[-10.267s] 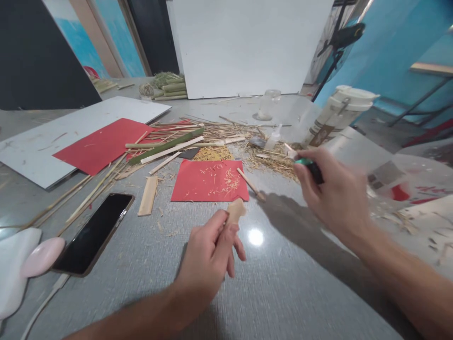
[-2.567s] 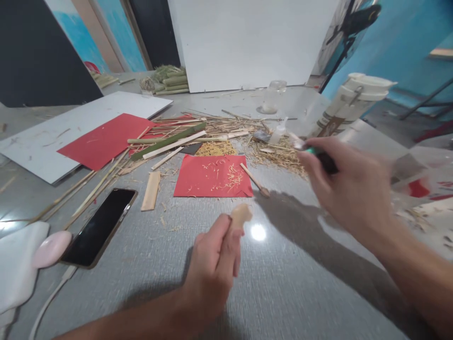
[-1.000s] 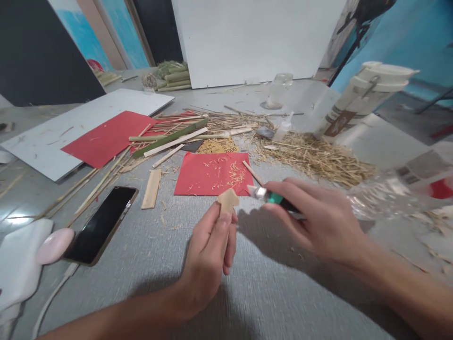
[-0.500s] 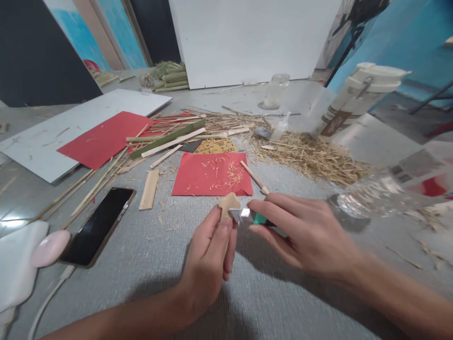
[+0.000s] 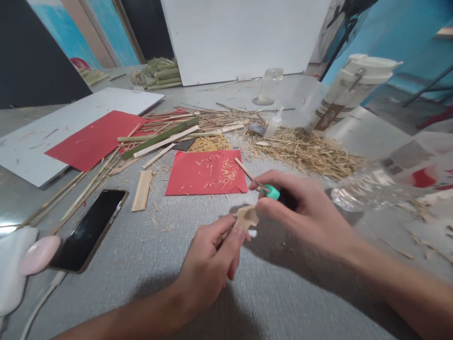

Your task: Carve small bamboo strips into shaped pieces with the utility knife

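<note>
My left hand [image 5: 215,255] is closed around a small, pale carved piece of wood [image 5: 247,216], with its shaped end sticking out past the thumb. To the upper right of it, my right hand [image 5: 297,203] grips a craft knife [image 5: 272,191] with a green part showing between thumb and fingers. Its blade cannot be made out clearly, and the palm hides the rest of the handle. The knife is apart from the wood. Just beyond the right fingertips a thin wooden stick [image 5: 244,168] lies partly over a red sheet [image 5: 198,177] strewn with shavings.
A phone [image 5: 90,231] and a flat wood strip [image 5: 142,191] lie to the left. Bamboo strips [image 5: 166,139] and a straw heap [image 5: 311,153] spread across the back. A plastic bottle [image 5: 375,186], a clip-top jar [image 5: 347,94] and a small glue bottle [image 5: 274,123] stand or lie rightward.
My right hand has lifted the knife up and away from the wood. My left hand has shifted slightly right and turned the piece. The view has moved a little.
</note>
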A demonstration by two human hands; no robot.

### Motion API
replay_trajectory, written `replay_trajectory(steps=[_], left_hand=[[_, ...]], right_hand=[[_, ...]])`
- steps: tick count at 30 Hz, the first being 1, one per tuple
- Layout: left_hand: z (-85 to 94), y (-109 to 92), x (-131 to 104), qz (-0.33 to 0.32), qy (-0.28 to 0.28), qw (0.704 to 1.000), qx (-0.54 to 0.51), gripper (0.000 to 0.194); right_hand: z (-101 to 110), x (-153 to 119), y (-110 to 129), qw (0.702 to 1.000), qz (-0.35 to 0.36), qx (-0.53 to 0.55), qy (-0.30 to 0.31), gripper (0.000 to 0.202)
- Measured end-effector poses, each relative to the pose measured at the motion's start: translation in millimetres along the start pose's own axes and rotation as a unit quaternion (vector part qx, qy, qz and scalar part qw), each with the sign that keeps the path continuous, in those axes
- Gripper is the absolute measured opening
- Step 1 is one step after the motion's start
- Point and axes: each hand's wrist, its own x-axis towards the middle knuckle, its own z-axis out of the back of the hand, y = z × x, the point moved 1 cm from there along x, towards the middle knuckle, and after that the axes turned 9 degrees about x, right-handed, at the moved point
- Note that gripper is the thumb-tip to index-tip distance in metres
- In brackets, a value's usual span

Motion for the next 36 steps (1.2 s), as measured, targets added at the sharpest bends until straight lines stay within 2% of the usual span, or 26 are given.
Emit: replay_trajectory(steps=[2, 4, 6, 7, 10, 12, 14, 17, 19, 21, 23, 26, 28, 32, 36], left_hand=[[1.3, -3, 2, 0.005, 0.014, 1.0, 0.019, 0.034], [3.7, -5, 3, 0.009, 0.023, 1.0, 0.019, 0.028], [8.5, -5, 5, 0.0, 0.017, 1.0, -0.02, 0.019], [11.8, -5, 7, -0.016, 0.0, 0.998, -0.057, 0.021], [20.2, -4, 14, -0.082, -0.073, 0.975, -0.192, 0.044], [20.3, -3, 18, -0.096, -0.091, 0.964, -0.228, 0.05], [15.6, -2, 20, -0.081, -0.068, 0.973, -0.206, 0.045], [7.8, -2, 16, -0.072, -0.036, 0.987, -0.137, 0.023], [6.3, -4, 13, -0.08, -0.044, 0.99, -0.107, 0.016], [7.0, -7, 12, -0.074, -0.047, 0.992, -0.091, 0.02], [8.1, -7, 12, -0.042, -0.025, 0.995, -0.086, 0.024], [9.0, -3, 15, 0.018, 0.012, 0.997, -0.079, 0.022], [9.4, 0, 16, 0.042, 0.017, 0.997, -0.068, 0.019], [10.7, -1, 15, 0.037, 0.008, 0.998, -0.045, 0.016], [12.6, -6, 13, 0.008, 0.0, 0.999, -0.049, 0.021]], right_hand=[[-6, -2, 1, 0.995, -0.045, 0.063, 0.066, 0.018], [-6, -3, -1, 0.989, -0.067, 0.095, 0.093, 0.019], [-3, -4, -5, 0.987, -0.085, 0.117, 0.071, 0.02], [-1, -4, -8, 0.985, -0.097, 0.137, 0.048, 0.02], [-1, -5, -15, 0.961, -0.15, 0.231, -0.008, 0.02], [-6, -6, -14, 0.941, -0.177, 0.288, 0.0, 0.023], [-14, -8, -7, 0.931, -0.186, 0.312, 0.039, 0.024], [-21, -10, 4, 0.933, -0.171, 0.309, 0.063, 0.025], [-21, -11, 8, 0.944, -0.157, 0.28, 0.077, 0.023], [-19, -10, 8, 0.954, -0.15, 0.237, 0.106, 0.02], [-16, -9, 6, 0.957, -0.147, 0.215, 0.129, 0.02], [-15, -7, 2, 0.955, -0.147, 0.221, 0.135, 0.02], [-15, -7, 2, 0.956, -0.158, 0.208, 0.132, 0.017], [-15, -7, 2, 0.957, -0.189, 0.189, 0.115, 0.014], [-15, -8, -1, 0.943, -0.213, 0.229, 0.111, 0.013]])
